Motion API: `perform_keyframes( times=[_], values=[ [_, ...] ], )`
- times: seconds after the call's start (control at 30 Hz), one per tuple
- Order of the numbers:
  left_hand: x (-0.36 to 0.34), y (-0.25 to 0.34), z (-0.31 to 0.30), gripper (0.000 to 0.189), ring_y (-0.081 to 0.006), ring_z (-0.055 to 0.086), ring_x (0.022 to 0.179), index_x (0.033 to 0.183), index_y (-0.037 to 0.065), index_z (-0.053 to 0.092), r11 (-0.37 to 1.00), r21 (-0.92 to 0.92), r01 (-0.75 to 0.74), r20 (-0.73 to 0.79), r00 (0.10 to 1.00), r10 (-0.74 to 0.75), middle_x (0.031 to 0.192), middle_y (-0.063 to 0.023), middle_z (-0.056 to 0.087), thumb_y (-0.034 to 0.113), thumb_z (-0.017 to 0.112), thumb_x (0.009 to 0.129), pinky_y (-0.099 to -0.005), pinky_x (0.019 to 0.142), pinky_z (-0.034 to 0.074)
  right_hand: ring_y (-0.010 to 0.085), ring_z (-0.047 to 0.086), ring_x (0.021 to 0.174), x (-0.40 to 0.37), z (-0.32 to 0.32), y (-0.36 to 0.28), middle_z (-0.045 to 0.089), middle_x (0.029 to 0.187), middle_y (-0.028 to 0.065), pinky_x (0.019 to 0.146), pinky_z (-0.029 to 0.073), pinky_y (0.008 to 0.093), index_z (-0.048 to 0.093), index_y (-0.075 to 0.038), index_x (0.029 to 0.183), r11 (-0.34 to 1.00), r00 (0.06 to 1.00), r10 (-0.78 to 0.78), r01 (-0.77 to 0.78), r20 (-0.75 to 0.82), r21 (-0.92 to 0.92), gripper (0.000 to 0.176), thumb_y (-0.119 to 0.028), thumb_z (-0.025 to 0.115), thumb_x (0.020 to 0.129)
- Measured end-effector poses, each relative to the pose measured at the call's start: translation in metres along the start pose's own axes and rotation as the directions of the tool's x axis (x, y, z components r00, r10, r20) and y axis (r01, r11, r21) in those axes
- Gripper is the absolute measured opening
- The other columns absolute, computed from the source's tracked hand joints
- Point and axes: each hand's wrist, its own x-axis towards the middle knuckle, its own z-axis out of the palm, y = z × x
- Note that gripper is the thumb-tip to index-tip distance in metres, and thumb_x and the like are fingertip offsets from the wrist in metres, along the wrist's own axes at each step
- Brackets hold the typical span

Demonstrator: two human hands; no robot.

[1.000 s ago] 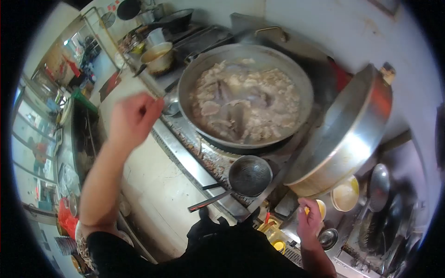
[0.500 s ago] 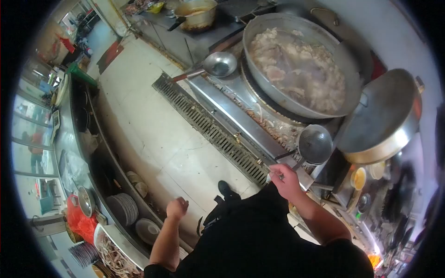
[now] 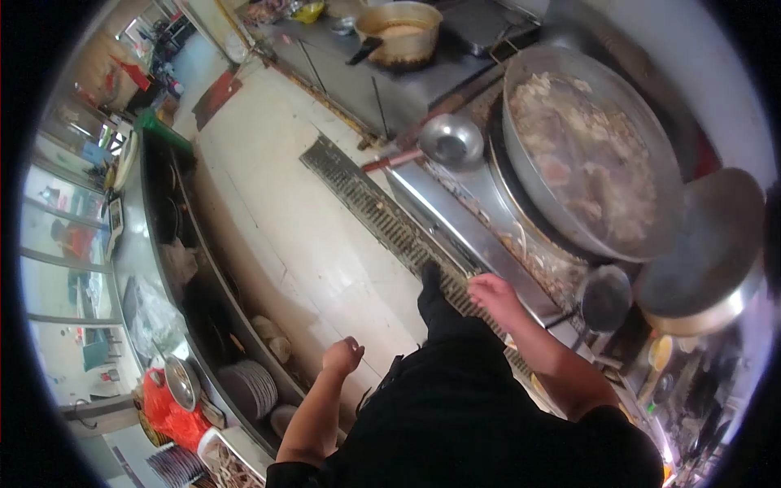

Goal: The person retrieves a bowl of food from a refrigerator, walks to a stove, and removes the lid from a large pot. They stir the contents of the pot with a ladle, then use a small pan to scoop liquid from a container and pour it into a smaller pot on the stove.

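My left hand (image 3: 343, 355) hangs over the floor beside the shelf unit, its fingers curled in and nothing showing in them. At the stove's front edge, above the floor grate, is my right hand (image 3: 495, 296), fingers pinched together; I cannot tell what small thing, if any, is between them. Beyond it a large wok (image 3: 521, 163) full of pale, simmering chunks stands on the burner. Nearest my right hand rests a dark ladle (image 3: 607, 299). A metal scoop with a red-brown handle (image 3: 450, 143) lies by the wok, its handle jutting over the edge.
A big metal lid (image 3: 700, 252) leans right of the wok. The slotted floor grate (image 3: 382, 213) runs along the stove. A used pot (image 3: 399, 34) sits on the far burner. On the left are a steel counter (image 3: 134, 244), stacked plates (image 3: 250, 386) and a red plastic bag (image 3: 175, 415).
My body has stepped forward along the aisle, one foot now out over the grate. The stove, wok and counter have shifted in view. My right hand stays pinched.
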Motion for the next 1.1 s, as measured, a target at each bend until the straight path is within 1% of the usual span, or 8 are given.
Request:
perform_keyframes(
  times=[0.3, 0.43, 0.53, 0.67, 0.73, 0.87, 0.93, 1.1],
  values=[
    [0.082, -0.066, -0.086, 0.033, -0.0348, 0.058, 0.089, 0.089, 0.007, 0.060, 0.971, -0.080, 0.224, -0.038, 0.973, -0.227, 0.088, -0.0171, 0.062, 0.037, 0.054, 0.077, -0.0418, 0.077, 0.046, 0.0207, 0.055, 0.090, 0.247, 0.123, -0.072, 0.052, 0.110, 0.0124, 0.072, 0.044, 0.0323, 0.042, -0.007, 0.121, 0.837, 0.843, 0.307, -0.460, 0.441, 0.296, 0.059, -0.041, 0.061, 0.076],
    [0.109, -0.101, -0.104, 0.033, -0.0346, 0.058, 0.090, 0.088, 0.007, 0.061, 0.975, -0.057, 0.216, -0.048, 0.974, -0.219, 0.089, -0.0178, 0.062, 0.037, 0.055, 0.077, -0.0416, 0.079, 0.046, 0.0328, 0.053, 0.100, 0.319, 0.174, -0.080, 0.046, 0.118, 0.0195, 0.084, 0.041, 0.0417, 0.023, 0.000, 0.131, 0.622, 0.748, 0.581, -0.663, 0.321, 0.418, 0.096, -0.058, 0.063, 0.066],
    [0.143, -0.118, -0.123, 0.033, -0.0336, 0.057, 0.092, 0.086, 0.008, 0.062, 0.984, -0.057, 0.168, 0.021, 0.986, -0.167, 0.093, -0.0154, 0.062, 0.039, 0.055, 0.077, -0.0410, 0.081, 0.045, 0.0329, 0.055, 0.095, 0.365, 0.193, -0.055, 0.047, 0.117, 0.0195, 0.082, 0.042, 0.0419, 0.026, 0.000, 0.130, 0.539, 0.709, 0.648, -0.685, 0.279, 0.490, 0.095, -0.058, 0.064, 0.065],
    [0.217, -0.151, -0.186, 0.038, -0.0328, 0.057, 0.095, 0.092, 0.009, 0.062, 0.997, -0.004, 0.083, 0.231, 0.970, -0.080, 0.097, -0.0160, 0.061, 0.042, 0.053, 0.078, -0.0409, 0.084, 0.044, 0.0290, 0.058, 0.081, 0.384, 0.200, -0.047, 0.054, 0.084, 0.0129, 0.068, 0.047, 0.0380, 0.049, -0.006, 0.090, 0.559, 0.828, 0.555, -0.443, 0.081, 0.701, 0.043, -0.040, 0.063, 0.068],
    [0.257, -0.146, -0.238, 0.041, -0.0332, 0.056, 0.097, 0.097, 0.008, 0.061, 0.981, 0.190, -0.028, 0.216, 0.976, -0.014, 0.099, -0.0173, 0.061, 0.043, 0.054, 0.077, -0.0407, 0.086, 0.043, 0.0256, 0.057, 0.068, 0.373, 0.192, -0.063, 0.050, 0.069, 0.0089, 0.058, 0.046, 0.0351, 0.046, -0.009, 0.074, 0.322, 0.807, 0.572, -0.384, 0.146, 0.865, 0.020, -0.024, 0.058, 0.068],
    [0.379, -0.184, -0.320, 0.034, -0.0338, 0.060, 0.089, 0.089, 0.006, 0.063, 0.991, 0.131, 0.010, -0.017, 1.000, -0.008, 0.091, -0.0170, 0.063, 0.037, 0.056, 0.076, -0.0414, 0.077, 0.047, 0.0222, 0.047, 0.050, 0.332, 0.170, -0.098, 0.047, 0.062, 0.0083, 0.046, 0.038, 0.0355, 0.045, -0.008, 0.074, 0.225, 0.796, 0.604, -0.198, 0.023, 0.954, 0.013, -0.014, 0.053, 0.065],
    [0.463, -0.220, -0.337, 0.029, -0.0352, 0.061, 0.078, 0.082, 0.003, 0.063, 0.986, -0.163, -0.021, -0.138, 0.990, -0.002, 0.083, -0.0173, 0.064, 0.031, 0.056, 0.076, -0.0430, 0.069, 0.049, 0.0190, 0.043, 0.047, 0.297, 0.147, -0.121, 0.044, 0.057, 0.0066, 0.042, 0.034, 0.0330, 0.044, -0.008, 0.071, 0.258, 0.882, 0.463, -0.234, 0.093, 0.938, 0.012, -0.013, 0.052, 0.064],
    [0.463, -0.099, -0.410, 0.017, -0.0204, 0.060, 0.055, 0.069, 0.002, 0.059, 0.940, -0.340, -0.038, -0.062, 0.998, 0.018, 0.067, -0.0111, 0.063, 0.017, 0.056, 0.074, -0.0346, 0.050, 0.048, 0.0147, 0.035, 0.038, 0.206, 0.136, -0.193, 0.040, 0.054, 0.0043, 0.036, 0.029, 0.0268, 0.046, -0.008, 0.088, 0.392, 0.993, 0.102, -0.101, 0.065, 0.914, 0.020, -0.020, 0.054, 0.075]
  ],
)
